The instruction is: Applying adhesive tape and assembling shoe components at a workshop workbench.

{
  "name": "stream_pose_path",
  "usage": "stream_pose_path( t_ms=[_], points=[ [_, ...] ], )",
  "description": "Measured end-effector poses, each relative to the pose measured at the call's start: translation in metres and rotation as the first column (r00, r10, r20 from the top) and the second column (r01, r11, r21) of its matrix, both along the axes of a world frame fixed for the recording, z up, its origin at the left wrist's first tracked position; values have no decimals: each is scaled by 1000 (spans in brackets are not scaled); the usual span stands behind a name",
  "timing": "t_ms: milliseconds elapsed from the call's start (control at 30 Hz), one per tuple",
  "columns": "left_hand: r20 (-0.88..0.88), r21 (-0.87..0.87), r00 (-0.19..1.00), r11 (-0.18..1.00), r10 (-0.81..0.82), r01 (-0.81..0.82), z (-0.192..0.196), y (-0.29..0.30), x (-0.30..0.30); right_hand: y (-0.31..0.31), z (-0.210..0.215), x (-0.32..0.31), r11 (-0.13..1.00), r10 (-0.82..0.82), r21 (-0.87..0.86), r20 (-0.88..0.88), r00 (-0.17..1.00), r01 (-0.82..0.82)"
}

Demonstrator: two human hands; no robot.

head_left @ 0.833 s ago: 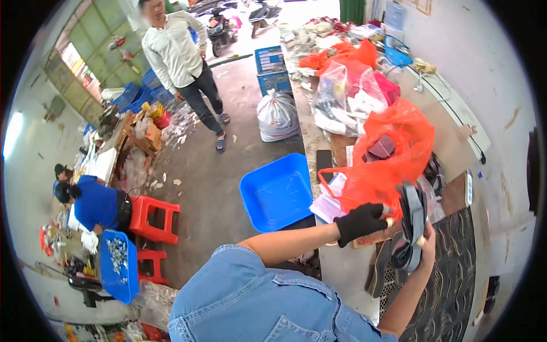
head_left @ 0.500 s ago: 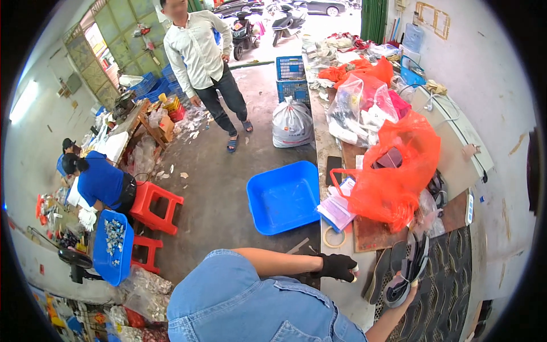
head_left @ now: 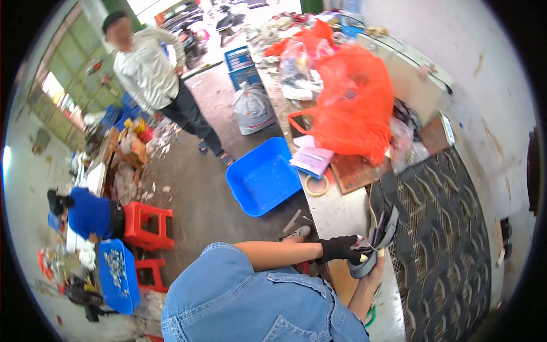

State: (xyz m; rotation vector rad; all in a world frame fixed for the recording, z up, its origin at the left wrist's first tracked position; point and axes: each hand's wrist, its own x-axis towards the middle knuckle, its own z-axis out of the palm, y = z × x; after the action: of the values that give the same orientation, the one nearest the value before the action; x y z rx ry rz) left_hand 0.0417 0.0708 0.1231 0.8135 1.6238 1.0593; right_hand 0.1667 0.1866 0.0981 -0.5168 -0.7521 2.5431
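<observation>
A bundle of dark grey curved strips [head_left: 388,227], with a rounded grey loop at its near end, is held in my right hand [head_left: 373,275] above the bench. My right fingers wrap its underside, thumb up along the side. My left hand [head_left: 341,249], in a black glove with bare or taped fingertips, is closed at the left side of the bundle, fingertips against the strips. To the right, several dark wavy sole-shaped pieces [head_left: 424,233] lie in rows on a mesh surface.
A red plastic bag [head_left: 356,102], papers [head_left: 312,161], a tape roll [head_left: 316,185] and a brown board [head_left: 356,171] lie ahead on the bench. Left of it stand a blue tub [head_left: 259,191] and red stools [head_left: 147,225]. A person in a white shirt [head_left: 151,74] stands beyond; another sits left.
The bundle has come off the mesh toward me, and my left hand has met it. My view has turned, so the bag and tub appear farther left. A shoe now shows below.
</observation>
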Motion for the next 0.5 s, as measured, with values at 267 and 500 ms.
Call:
stream_pose_path(
  t_ms=[267,500],
  points=[
    [421,215,881,967,-216,134,-47,-10,20,-31,-52,27,811,-459,477,159,874,339],
    [667,173,741,983,-74,-57,-81,-43,46,-58,-98,51,533,-607,677,-112,787,508]
  ],
)
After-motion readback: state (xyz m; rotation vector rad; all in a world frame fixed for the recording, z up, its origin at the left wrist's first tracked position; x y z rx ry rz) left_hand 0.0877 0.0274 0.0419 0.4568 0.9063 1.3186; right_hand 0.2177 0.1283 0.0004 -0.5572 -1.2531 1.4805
